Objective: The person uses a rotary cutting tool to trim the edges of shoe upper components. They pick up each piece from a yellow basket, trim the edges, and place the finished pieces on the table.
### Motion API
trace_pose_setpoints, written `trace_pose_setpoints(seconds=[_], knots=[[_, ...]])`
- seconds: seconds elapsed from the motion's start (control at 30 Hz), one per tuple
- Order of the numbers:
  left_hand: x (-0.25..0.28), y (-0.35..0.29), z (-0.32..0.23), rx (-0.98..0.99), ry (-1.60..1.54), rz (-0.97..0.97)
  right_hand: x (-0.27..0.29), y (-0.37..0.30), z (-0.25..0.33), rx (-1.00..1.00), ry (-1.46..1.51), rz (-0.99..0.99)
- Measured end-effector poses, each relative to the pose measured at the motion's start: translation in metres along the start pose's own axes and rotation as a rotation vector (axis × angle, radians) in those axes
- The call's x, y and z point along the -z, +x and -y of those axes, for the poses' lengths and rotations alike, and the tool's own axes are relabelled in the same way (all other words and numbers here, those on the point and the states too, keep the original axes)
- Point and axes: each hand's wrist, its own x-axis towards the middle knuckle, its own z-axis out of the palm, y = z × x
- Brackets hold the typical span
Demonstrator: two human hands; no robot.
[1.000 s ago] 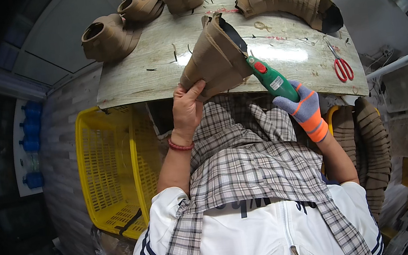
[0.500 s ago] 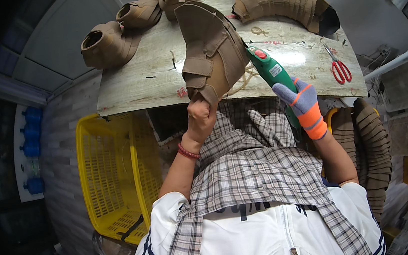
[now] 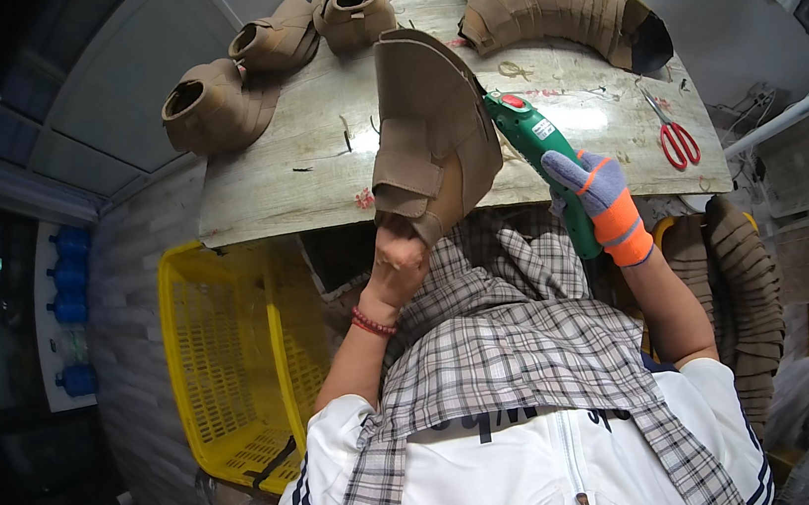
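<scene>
A brown shoe upper (image 3: 459, 161) with a wide strap is held up over the table's near edge. My bare left hand (image 3: 399, 258), a red beaded bracelet at its wrist, is closed on the upper's lower end; some of its fingers are hidden by it. In a grey and orange glove, my right hand (image 3: 599, 192) wraps round a green handheld power tool (image 3: 533, 135) with a red button. The tool's tip meets the right edge of the upper; its working end is too small to make out.
On the pale wooden table (image 3: 288, 191) stand several finished-shaped brown uppers (image 3: 208, 105) at left, a nested row of uppers (image 3: 557, 11) behind, and red-handled scissors (image 3: 679, 143) at right. A yellow crate (image 3: 226, 353) is below left; more stacked uppers (image 3: 742, 284) hang low right.
The upper in my left hand has tilted to the right and dropped lower, its strap turning with it. The power tool stays at its edge. The whole view has shifted slightly.
</scene>
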Motion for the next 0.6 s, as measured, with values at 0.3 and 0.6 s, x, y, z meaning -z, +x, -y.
trace_pose_setpoints(seconds=[0.3, 0.6], knots=[[0.018, 0.01, -0.001, -0.04, 0.01, 0.014, 0.015, 0.028, 0.0, 0.099, 0.067, -0.009], [0.051, 0.167, 0.102, 0.026, 0.487, -0.263, 0.069, 0.021, -0.022, 0.108, 0.047, -0.138]])
